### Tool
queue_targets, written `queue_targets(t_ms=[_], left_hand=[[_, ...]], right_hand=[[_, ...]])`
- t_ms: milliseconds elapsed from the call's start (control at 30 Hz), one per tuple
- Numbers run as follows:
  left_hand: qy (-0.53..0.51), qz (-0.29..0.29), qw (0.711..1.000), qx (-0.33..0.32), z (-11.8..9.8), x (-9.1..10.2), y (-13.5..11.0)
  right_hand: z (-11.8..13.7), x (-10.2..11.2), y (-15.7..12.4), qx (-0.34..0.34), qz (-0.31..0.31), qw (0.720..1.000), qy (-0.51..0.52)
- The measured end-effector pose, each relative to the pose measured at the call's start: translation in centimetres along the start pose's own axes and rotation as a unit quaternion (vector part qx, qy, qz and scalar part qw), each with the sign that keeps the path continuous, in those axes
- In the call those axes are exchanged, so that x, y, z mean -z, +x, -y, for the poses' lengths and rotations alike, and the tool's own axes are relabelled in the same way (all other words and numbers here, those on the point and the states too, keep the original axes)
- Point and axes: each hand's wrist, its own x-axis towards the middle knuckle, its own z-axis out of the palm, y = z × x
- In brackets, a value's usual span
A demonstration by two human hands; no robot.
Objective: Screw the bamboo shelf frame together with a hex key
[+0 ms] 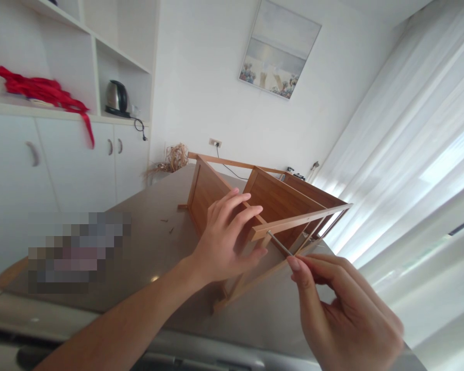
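Observation:
A wooden shelf rack (290,221) lies on its side on the grey table, its shelf panels standing upright. My right hand (344,304) pinches a slim metal hex key (280,243) between thumb and fingers. The far tip of this key meets the near end of the rack's upper rail, where a fastener is too small to make out. Close to that same corner, my left hand (230,239) is open with its fingers spread, in front of a shelf panel. Whether its fingertips touch the wood I cannot tell.
Two small screws (171,230) lie on the grey table (139,232), left of the rack. A pixelated patch covers something at the table's left. Behind are white cabinets (73,159) with a kettle (117,98) and red cloth. Sheer curtains (421,154) hang at right.

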Motion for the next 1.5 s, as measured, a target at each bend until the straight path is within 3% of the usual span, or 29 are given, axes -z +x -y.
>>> queue_targets(t_ms=[167, 300, 467, 567, 667, 767, 900, 1000, 1100, 1200, 1367, 1500], left_hand=[[0.005, 0.003, 1.000, -0.001, 0.1, 0.0, 0.0], [0.005, 0.010, 1.000, 0.000, 0.2, -0.1, -0.1], [0.008, 0.003, 1.000, -0.005, 0.3, -0.1, -0.2], [0.003, 0.005, 1.000, -0.011, 0.4, -0.1, -0.2], [-0.002, 0.003, 1.000, -0.016, 0.5, 0.2, -0.1], [-0.001, -0.010, 1.000, -0.001, 0.5, 1.0, -0.7], [0.015, -0.009, 0.996, 0.086, -0.3, 2.5, -4.6], [0.027, 0.080, 0.978, 0.191, -1.6, 3.1, -8.6], [0.026, 0.173, 0.947, 0.271, -2.9, 3.0, -11.3], [0.047, 0.229, 0.923, 0.307, -3.8, 2.4, -12.2], [0.148, 0.256, 0.905, 0.306, -4.4, 1.3, -11.9], [0.148, 0.279, 0.900, 0.301, -4.6, 0.9, -11.7]], right_hand=[[-0.2, -0.3, 0.0, -0.002, 0.047, 0.999, 0.022], [-0.8, -0.6, 0.4, 0.049, 0.106, 0.992, 0.046], [-0.7, 0.2, 0.7, 0.082, 0.075, 0.992, 0.058], [-0.6, 0.9, 0.0, 0.040, 0.065, 0.994, 0.072], [-1.3, 1.0, -1.8, -0.074, 0.057, 0.988, 0.126], [-3.0, 0.3, -4.2, -0.239, 0.072, 0.941, 0.229], [-5.9, -1.0, -7.3, -0.420, 0.078, 0.813, 0.396], [-7.5, -2.2, -9.1, -0.489, 0.069, 0.728, 0.475], [-8.5, -3.7, -10.7, -0.530, 0.079, 0.667, 0.517], [-9.2, -5.0, -12.2, -0.543, 0.074, 0.651, 0.526], [-9.6, -5.8, -13.7, -0.522, 0.091, 0.681, 0.507], [-9.7, -5.9, -13.8, -0.509, 0.108, 0.696, 0.496]])
